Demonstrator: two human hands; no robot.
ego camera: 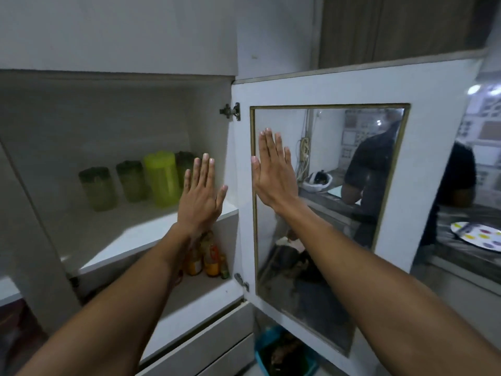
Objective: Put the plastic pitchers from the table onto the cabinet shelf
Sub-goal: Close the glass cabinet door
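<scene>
Several plastic pitchers stand in a row at the back of the white cabinet shelf [151, 234]: a dark-lidded green one [98, 189] at the left, another [132, 181] beside it, a taller bright yellow-green one [162, 179], and a fourth [185, 162] partly hidden behind my left hand. My left hand [200, 196] is raised flat in front of the shelf, fingers straight, holding nothing. My right hand [273, 173] is also flat and empty, held up before the glass pane of the open cabinet door [431, 109].
The door swings out to the right on its hinge [231, 111]. Bottles [206, 256] stand on the lower shelf. Drawers [206, 340] lie below, and a blue bin [284, 351] sits on the floor. A person in dark clothes [461, 175] stands behind the door near a counter holding a spotted plate [477, 236].
</scene>
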